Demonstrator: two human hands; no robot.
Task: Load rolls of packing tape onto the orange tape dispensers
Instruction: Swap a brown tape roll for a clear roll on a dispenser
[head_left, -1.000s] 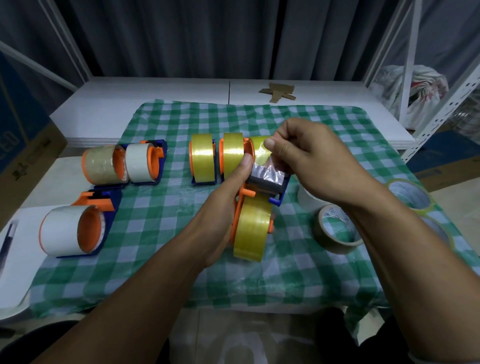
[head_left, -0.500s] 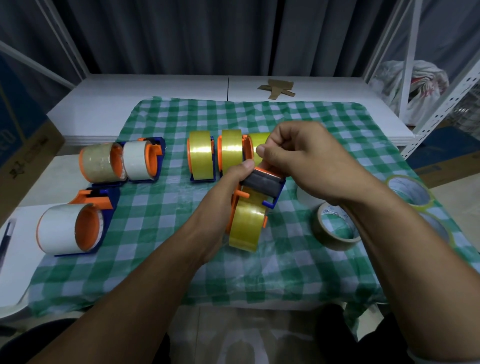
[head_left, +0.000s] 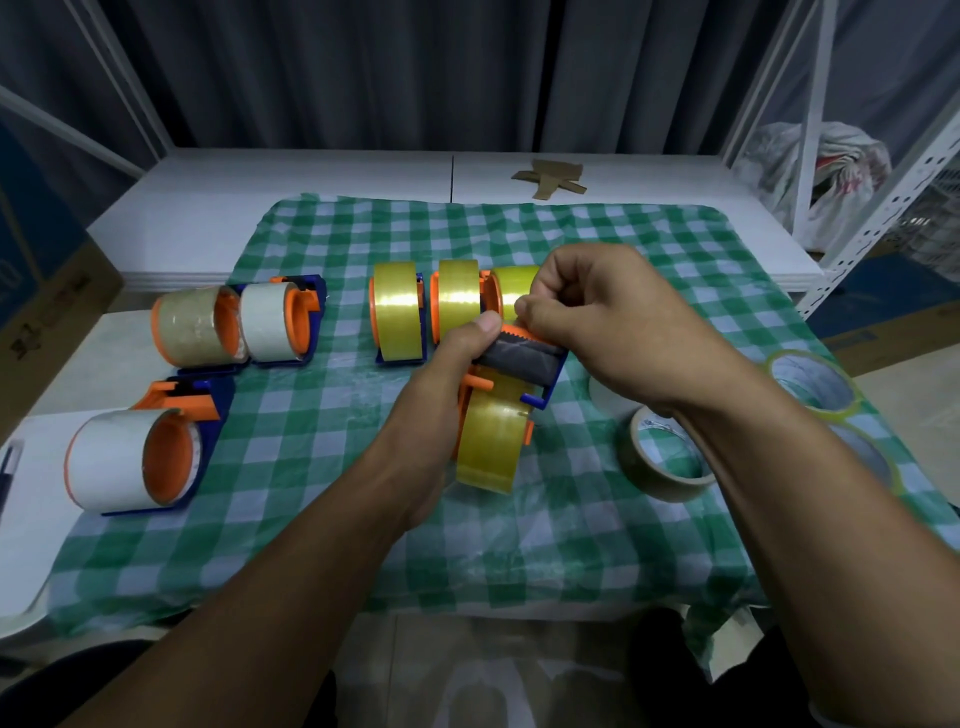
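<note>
Dark grey curtains (head_left: 363, 67), white tables (head_left: 291, 192), white metal shelving (head_left: 852, 171)

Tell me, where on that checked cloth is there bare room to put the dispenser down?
Bare cloth lies beyond the yellow-roll dispensers and along the near edge. Also between the big white-roll dispenser and the left hand. Crowded: the right side, with loose rolls.

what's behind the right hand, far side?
A third yellow tape roll, right of the middle yellow roll in that row. Only its upper left part shows; the right hand covers the rest, including its base.
</note>
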